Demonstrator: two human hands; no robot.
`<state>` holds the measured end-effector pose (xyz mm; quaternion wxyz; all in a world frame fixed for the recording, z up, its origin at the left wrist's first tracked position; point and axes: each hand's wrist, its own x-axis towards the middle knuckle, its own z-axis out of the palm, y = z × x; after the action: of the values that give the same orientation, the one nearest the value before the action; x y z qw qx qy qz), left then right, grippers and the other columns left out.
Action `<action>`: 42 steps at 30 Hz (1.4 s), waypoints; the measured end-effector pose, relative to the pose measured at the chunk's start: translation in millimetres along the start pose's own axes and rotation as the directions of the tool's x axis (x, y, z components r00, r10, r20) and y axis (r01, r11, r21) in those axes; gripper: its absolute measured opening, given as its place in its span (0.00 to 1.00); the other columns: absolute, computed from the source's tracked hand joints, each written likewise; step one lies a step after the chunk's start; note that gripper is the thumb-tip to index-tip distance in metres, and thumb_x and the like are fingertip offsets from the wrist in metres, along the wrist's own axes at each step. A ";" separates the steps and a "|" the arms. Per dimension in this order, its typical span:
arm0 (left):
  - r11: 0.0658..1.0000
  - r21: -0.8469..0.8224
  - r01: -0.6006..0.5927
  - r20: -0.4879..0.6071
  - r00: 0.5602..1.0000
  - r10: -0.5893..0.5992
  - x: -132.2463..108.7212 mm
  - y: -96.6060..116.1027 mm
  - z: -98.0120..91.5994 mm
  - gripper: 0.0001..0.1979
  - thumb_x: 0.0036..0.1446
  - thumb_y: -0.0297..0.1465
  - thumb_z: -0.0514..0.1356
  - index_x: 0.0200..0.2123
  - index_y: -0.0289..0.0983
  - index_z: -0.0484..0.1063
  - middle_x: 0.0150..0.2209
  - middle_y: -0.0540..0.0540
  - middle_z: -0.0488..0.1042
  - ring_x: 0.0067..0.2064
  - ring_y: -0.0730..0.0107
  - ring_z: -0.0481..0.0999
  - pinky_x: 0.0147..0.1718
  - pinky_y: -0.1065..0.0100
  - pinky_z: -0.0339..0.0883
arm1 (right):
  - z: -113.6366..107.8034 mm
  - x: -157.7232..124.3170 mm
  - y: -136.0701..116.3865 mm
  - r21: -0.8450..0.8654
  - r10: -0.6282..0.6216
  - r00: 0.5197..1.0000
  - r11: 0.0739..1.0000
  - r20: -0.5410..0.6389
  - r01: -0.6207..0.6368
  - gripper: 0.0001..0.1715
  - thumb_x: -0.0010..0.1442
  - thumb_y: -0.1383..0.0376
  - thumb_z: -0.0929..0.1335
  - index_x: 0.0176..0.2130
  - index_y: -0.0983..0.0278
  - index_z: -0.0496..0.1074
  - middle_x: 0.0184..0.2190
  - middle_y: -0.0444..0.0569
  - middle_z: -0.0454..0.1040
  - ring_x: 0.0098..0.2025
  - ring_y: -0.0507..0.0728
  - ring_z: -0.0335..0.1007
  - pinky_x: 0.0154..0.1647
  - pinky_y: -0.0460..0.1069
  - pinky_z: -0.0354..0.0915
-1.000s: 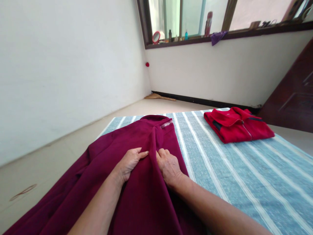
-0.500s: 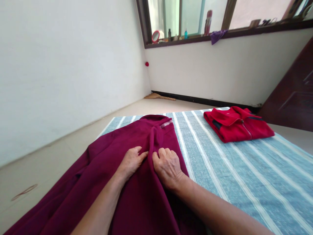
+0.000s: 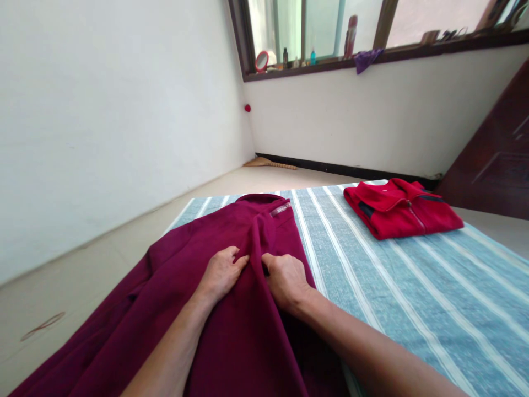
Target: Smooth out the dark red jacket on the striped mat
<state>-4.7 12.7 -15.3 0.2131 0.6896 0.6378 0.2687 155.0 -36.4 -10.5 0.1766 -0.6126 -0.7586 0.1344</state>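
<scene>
A dark maroon garment [image 3: 231, 231] lies spread over the left part of a blue and white striped cloth [image 3: 413, 286], collar away from me. A raised fold of it runs between my hands. My left hand [image 3: 221, 273] rests on the left side of the fold, fingers curled and pinching the fabric. My right hand [image 3: 285, 278] is closed on the fabric at the right side of the fold, fingertips tucked under. A bright red folded jacket [image 3: 403, 207] lies at the far right of the cloth, apart from both hands.
A white wall runs along the left. The window sill [image 3: 372, 55] at the back holds bottles, a small red mirror and a purple rag. A broom [image 3: 268, 163] lies by the far wall. A dark wooden door [image 3: 496, 160] leans at right.
My right hand's fingers curled tighter and tucked under the fold, and it shifted slightly. The left hand stayed almost in place on the fabric.
</scene>
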 end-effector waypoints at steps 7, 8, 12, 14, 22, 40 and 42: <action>0.999 -0.015 -0.044 -0.279 0.960 0.038 -27.4 37.2 -12.6 0.10 0.43 0.33 0.67 0.30 0.42 0.70 0.26 0.49 0.69 0.31 0.62 0.68 0.31 0.70 0.51 | 2.2 0.5 0.7 0.081 0.002 1.000 0.997 -0.015 -0.001 0.13 0.60 0.62 0.62 0.36 0.58 0.74 0.31 0.49 0.79 0.32 0.58 0.74 0.27 0.48 0.54; 0.994 -0.087 -0.059 -0.232 0.972 0.038 -32.2 46.1 -12.7 0.11 0.42 0.33 0.68 0.30 0.42 0.71 0.24 0.50 0.68 0.30 0.62 0.68 0.30 0.70 0.50 | 2.0 0.0 0.6 0.086 0.009 1.000 0.996 -0.012 -0.008 0.13 0.60 0.63 0.61 0.36 0.59 0.75 0.31 0.50 0.79 0.32 0.58 0.74 0.27 0.48 0.54; 0.986 -0.169 0.011 -0.057 0.998 -0.021 -42.1 67.9 -9.0 0.20 0.36 0.37 0.71 0.35 0.42 0.73 0.17 0.54 0.63 0.24 0.64 0.66 0.27 0.70 0.48 | -0.4 -0.4 3.9 0.184 0.039 0.999 0.982 0.008 -0.040 0.14 0.60 0.65 0.60 0.33 0.62 0.74 0.29 0.49 0.78 0.31 0.56 0.73 0.25 0.47 0.51; 0.993 -0.106 0.040 0.004 0.999 -0.040 -41.9 69.0 -8.1 0.24 0.36 0.39 0.70 0.40 0.41 0.74 0.17 0.54 0.63 0.23 0.64 0.66 0.26 0.69 0.50 | -1.3 1.9 8.8 0.282 0.010 0.999 0.959 0.031 -0.019 0.11 0.58 0.65 0.62 0.31 0.63 0.74 0.28 0.47 0.77 0.30 0.55 0.72 0.25 0.46 0.51; 0.997 0.002 -0.072 0.336 0.940 0.067 -43.4 72.2 -22.6 0.36 0.52 0.44 0.57 0.61 0.34 0.57 0.20 0.56 0.65 0.25 0.67 0.68 0.28 0.69 0.58 | 5.5 16.1 26.5 0.733 -0.129 0.958 0.672 0.254 -0.104 0.09 0.48 0.72 0.66 0.32 0.67 0.73 0.23 0.42 0.73 0.22 0.49 0.65 0.22 0.42 0.57; 0.998 -0.069 -0.005 0.344 0.938 0.028 -28.7 45.3 -39.4 0.10 0.41 0.37 0.60 0.22 0.37 0.64 0.18 0.57 0.58 0.22 0.76 0.56 0.21 0.72 0.48 | -0.3 18.9 32.7 0.837 -0.199 0.870 0.434 0.450 -0.333 0.23 0.48 0.74 0.70 0.46 0.67 0.73 0.17 0.39 0.71 0.14 0.47 0.65 0.14 0.40 0.59; 0.994 -0.112 0.007 0.341 0.939 0.032 -28.6 44.8 -43.9 0.09 0.41 0.34 0.60 0.26 0.36 0.68 0.19 0.57 0.60 0.22 0.76 0.56 0.22 0.72 0.49 | 0.6 19.4 33.3 0.846 -0.199 0.872 0.412 0.447 -0.339 0.23 0.48 0.74 0.69 0.46 0.67 0.73 0.18 0.39 0.71 0.14 0.47 0.64 0.14 0.40 0.59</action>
<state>0.3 -22.2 44.0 0.3573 0.7170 0.5705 0.1812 180.4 -10.4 -23.0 0.2782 -0.3957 -0.5533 0.6781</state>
